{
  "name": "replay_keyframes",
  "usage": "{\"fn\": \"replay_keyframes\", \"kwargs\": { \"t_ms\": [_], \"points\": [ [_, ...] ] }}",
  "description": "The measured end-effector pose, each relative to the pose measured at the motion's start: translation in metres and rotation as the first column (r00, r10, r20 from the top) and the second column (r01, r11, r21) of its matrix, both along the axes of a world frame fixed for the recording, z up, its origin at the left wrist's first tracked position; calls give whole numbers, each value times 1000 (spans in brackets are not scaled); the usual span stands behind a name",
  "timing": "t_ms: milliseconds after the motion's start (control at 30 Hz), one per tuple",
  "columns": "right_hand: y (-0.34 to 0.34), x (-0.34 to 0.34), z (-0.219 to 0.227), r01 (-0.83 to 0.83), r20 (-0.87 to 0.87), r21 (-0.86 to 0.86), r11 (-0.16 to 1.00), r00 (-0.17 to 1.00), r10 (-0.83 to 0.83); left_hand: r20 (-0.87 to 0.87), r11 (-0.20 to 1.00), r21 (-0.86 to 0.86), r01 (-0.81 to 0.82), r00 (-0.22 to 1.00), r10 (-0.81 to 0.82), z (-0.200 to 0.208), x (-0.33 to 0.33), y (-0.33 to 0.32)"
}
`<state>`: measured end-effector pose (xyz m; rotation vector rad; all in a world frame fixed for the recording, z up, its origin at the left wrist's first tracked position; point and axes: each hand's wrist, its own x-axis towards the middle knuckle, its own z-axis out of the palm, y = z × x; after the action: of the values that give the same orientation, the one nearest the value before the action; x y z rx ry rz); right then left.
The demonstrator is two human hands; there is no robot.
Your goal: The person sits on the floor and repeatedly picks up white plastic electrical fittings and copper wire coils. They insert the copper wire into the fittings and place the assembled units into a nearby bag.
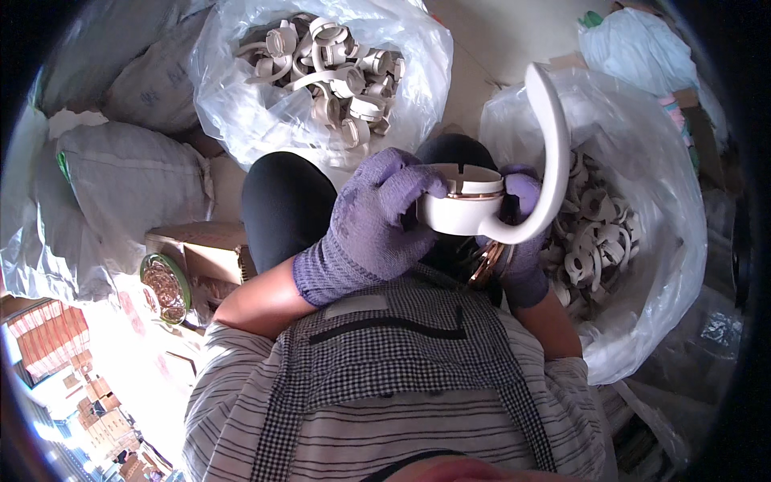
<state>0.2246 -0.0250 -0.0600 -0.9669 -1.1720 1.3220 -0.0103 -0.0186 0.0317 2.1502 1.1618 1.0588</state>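
Observation:
My left hand, in a purple knit glove, grips the left side of a white plastic collar with a long curved handle. The collar is held upright, with a notch in its upper rim and a thin copper-coloured band round it. The handle sweeps out to the right and curls upward. My right hand, also gloved, is closed behind the handle at the collar's right side. A bunch of thin copper-coloured metal bands sticks out of it. The handle hides part of its fingers.
A clear plastic bag full of similar handled collars stands ahead, beyond my knees. At the right, another clear bag holds many white plastic pieces. Grey sacks, a cardboard box and a green-rimmed round container with copper-coloured pieces are at the left.

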Motion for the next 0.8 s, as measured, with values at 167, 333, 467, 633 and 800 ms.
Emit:
{"fn": "replay_keyframes", "kwargs": {
  "t_ms": [167, 333, 467, 633, 800],
  "points": [
    [3, -15, 22, -60, -406, -280, 958, 912, -62, -115, 996, -87, -28, 993, 18, 4, 1, 2],
    [14, -25, 48, -66, 636, 274, 959, 761, -129, -89, 998, -53, -21, 996, 17, -2, -3, 21],
    [22, -28, 51, -63, 592, 81, 995, 806, 3, -109, 994, -89, -60, 993, 50, -5, -2, 18],
    [41, -26, 77, -156, 621, 300, 941, 781, -68, 270, 848, -529, 23, 952, 143, -21, -22, 40],
    [34, 28, 54, -24, 457, 401, 916, 871, -177, 380, 307, -917, 254, 788, 485, -55, -116, 130]
  ]
}}
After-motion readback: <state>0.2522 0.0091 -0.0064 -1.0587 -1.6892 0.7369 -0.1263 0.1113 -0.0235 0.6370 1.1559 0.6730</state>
